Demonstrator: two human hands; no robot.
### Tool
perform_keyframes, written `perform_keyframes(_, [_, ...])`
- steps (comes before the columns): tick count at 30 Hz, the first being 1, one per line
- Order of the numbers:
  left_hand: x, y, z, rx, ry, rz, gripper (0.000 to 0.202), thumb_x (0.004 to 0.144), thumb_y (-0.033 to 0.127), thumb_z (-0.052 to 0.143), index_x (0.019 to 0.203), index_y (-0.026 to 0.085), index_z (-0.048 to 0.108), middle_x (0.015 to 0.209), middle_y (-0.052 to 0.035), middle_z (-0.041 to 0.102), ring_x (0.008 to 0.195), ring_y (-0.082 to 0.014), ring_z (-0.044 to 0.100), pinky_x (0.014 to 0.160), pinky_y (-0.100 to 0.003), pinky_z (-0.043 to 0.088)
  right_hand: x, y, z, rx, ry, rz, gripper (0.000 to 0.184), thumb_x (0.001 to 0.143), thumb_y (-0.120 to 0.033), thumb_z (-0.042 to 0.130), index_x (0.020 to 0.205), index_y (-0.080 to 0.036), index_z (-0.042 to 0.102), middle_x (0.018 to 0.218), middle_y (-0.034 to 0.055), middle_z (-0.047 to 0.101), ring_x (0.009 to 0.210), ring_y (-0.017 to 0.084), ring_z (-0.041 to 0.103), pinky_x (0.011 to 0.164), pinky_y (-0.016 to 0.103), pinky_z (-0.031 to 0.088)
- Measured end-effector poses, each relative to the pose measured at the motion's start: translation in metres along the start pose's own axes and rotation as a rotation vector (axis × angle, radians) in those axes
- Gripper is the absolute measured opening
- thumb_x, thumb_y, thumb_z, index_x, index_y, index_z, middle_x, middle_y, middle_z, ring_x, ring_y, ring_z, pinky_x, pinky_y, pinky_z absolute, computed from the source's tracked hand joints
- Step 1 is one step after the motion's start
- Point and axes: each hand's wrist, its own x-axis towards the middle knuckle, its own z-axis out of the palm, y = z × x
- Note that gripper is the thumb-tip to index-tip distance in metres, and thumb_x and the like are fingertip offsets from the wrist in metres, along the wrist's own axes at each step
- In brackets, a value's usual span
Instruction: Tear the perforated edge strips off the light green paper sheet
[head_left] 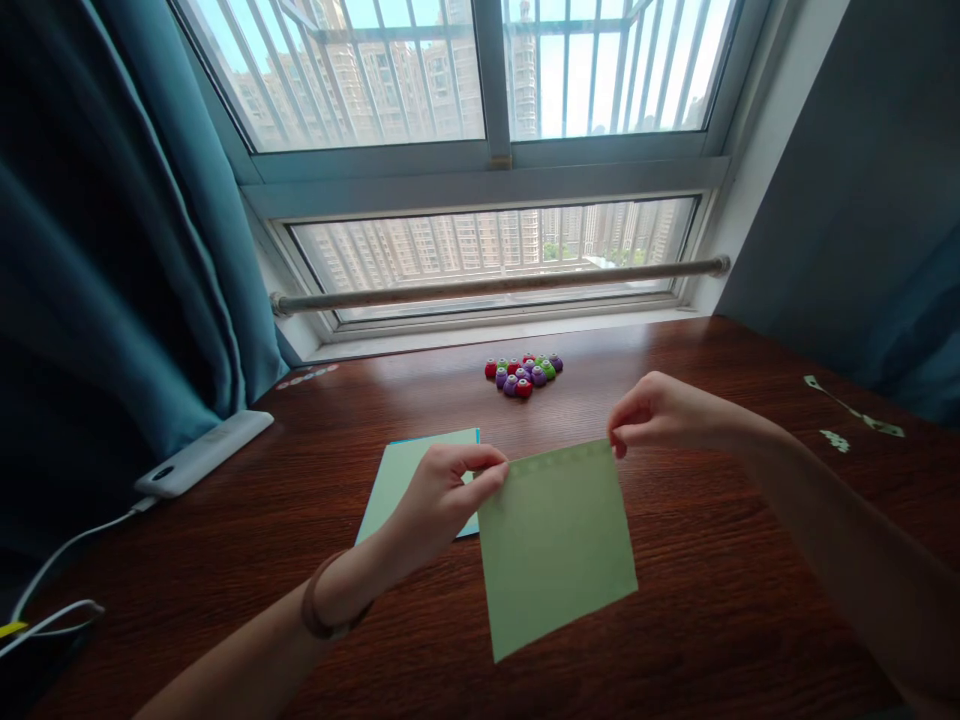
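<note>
A square sheet of light green paper (559, 550) hangs between my hands above the desk, its upper edge marked by a row of faint spots. My left hand (442, 495) pinches the sheet's upper left corner between thumb and fingers. At the upper right corner, my right hand (651, 412) pinches it too. Behind my left hand lies a stack of green paper (401, 470) with a blue edge showing beneath, partly hidden by the hand and the held sheet.
Small red, green and purple round pieces (523, 375) sit clustered near the window. A white power bank (206, 455) with a cable lies at the left, by the blue curtain (180, 250). Pale cut-out scraps (855, 408) rest at the right. A metal rail (495, 288) crosses the window.
</note>
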Motion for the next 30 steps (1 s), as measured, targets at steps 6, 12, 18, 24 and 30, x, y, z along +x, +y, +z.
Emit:
perform_keyframes(6, [-0.001, -0.003, -0.003, -0.022, -0.016, 0.003, 0.025, 0.081, 0.027, 0.044, 0.068, 0.013, 0.060, 0.062, 0.0011, 0.051, 0.063, -0.0116, 0.045, 0.058, -0.020, 0.033, 0.000, 0.008, -0.007, 0.041, 0.148, 0.066, 0.025, 0.078, -0.028, 0.052, 0.081, -0.009, 0.069, 0.075, 0.0075, 0.068, 0.072, 0.019, 0.061, 0.066, 0.026, 0.044])
perform_keyframes(12, [-0.001, 0.001, 0.004, -0.006, -0.122, 0.074, 0.024, 0.083, 0.025, 0.042, 0.071, 0.013, 0.058, 0.063, 0.0017, 0.051, 0.061, -0.0104, 0.045, 0.058, -0.019, 0.033, 0.009, -0.024, 0.041, 0.053, 0.090, -0.292, 0.027, 0.083, -0.028, 0.053, 0.102, -0.012, 0.063, 0.094, 0.0064, 0.066, 0.082, 0.015, 0.059, 0.073, 0.022, 0.042])
perform_keyframes(18, [-0.002, -0.001, 0.002, -0.002, -0.089, 0.101, 0.023, 0.080, 0.018, 0.042, 0.062, 0.013, 0.056, 0.059, 0.0005, 0.055, 0.059, -0.0110, 0.049, 0.060, -0.021, 0.035, 0.000, -0.029, 0.037, -0.021, 0.149, -0.282, 0.019, 0.078, -0.013, 0.051, 0.071, -0.007, 0.068, 0.060, 0.0044, 0.062, 0.052, 0.010, 0.051, 0.049, 0.020, 0.034])
perform_keyframes(24, [0.002, -0.005, -0.004, -0.043, -0.009, 0.072, 0.025, 0.085, 0.024, 0.040, 0.067, 0.014, 0.055, 0.061, 0.0006, 0.056, 0.060, -0.0112, 0.051, 0.062, -0.022, 0.037, -0.013, -0.032, 0.017, 0.045, 0.314, -0.197, 0.019, 0.076, -0.018, 0.054, 0.068, -0.007, 0.068, 0.059, 0.0052, 0.061, 0.054, 0.012, 0.051, 0.048, 0.022, 0.034])
perform_keyframes(30, [-0.001, -0.005, 0.006, -0.052, 0.059, 0.094, 0.022, 0.085, 0.033, 0.047, 0.079, 0.015, 0.057, 0.076, -0.0009, 0.059, 0.074, -0.0134, 0.052, 0.068, -0.022, 0.039, -0.008, -0.040, 0.034, 0.146, 0.246, -0.111, 0.021, 0.077, -0.020, 0.054, 0.069, -0.008, 0.069, 0.053, 0.0012, 0.055, 0.049, 0.009, 0.044, 0.044, 0.020, 0.030])
